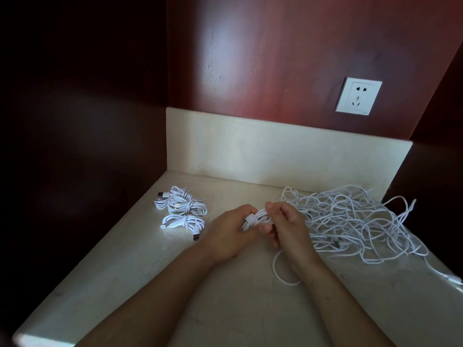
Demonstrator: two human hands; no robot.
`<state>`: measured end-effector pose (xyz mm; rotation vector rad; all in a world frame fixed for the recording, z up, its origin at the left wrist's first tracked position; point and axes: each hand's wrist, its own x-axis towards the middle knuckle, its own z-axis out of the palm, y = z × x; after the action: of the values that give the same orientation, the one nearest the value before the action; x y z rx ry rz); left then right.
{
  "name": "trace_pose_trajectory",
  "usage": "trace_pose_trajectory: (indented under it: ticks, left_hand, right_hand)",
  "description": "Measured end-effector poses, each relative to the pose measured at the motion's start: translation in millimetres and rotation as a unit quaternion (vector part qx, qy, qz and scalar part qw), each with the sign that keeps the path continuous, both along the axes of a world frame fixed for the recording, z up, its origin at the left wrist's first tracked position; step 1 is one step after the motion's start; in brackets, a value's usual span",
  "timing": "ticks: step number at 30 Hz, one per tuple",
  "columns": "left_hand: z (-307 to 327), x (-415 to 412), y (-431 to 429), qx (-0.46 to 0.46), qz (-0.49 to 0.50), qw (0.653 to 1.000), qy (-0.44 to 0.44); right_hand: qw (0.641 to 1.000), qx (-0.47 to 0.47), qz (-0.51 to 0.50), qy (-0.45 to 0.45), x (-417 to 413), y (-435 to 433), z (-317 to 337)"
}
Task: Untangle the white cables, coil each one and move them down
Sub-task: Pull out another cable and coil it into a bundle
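My left hand (229, 230) grips a small white cable coil (255, 217) wound into a tight bundle at the middle of the counter. My right hand (288, 227) pinches the same coil from the right side, fingers curled over its top. A loose loop of that cable (278, 271) trails down under my right wrist. A big tangled heap of white cables (350, 221) lies just right of my hands. Three finished coils (181, 209) with USB plugs sit together at the left.
The pale stone counter (225, 296) ends at a low backsplash (275, 151). A white wall socket (358, 95) sits on the red-brown wall above. A dark panel closes the left side. One cable end (451, 279) trails off the right edge.
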<state>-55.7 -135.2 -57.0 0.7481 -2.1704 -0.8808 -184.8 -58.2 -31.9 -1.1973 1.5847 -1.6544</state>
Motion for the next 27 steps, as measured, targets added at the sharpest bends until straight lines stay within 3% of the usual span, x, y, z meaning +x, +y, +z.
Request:
trace_pose_trajectory:
  ticks: [5, 12, 16, 21, 25, 27]
  left_hand:
    - [2, 5, -2, -0.024, -0.007, 1.0, 0.0]
    - [9, 11, 0, -0.046, -0.036, 0.998, -0.021]
    - [9, 14, 1, -0.029, -0.037, 0.998, -0.052]
    - [22, 28, 0, 0.046, -0.047, 0.99, -0.127]
    - [24, 69, 0, 0.033, -0.041, 0.995, -0.089]
    - [23, 90, 0, 0.01, -0.026, 0.997, -0.068]
  right_hand:
    - [0.999, -0.039, -0.024, 0.01, -6, -2, -2]
    - [0.985, -0.086, -0.021, 0.151, -12, -4, -12]
    - [0.973, -0.066, 0.024, 0.222, -19, -3, -17]
    - [0.97, -0.078, 0.06, 0.223, -16, -3, -15]
    - [0.969, -0.058, 0.166, 0.172, -6, 2, -15]
    - [0.953, -0.026, 0.217, 0.21, 2, 5, -19]
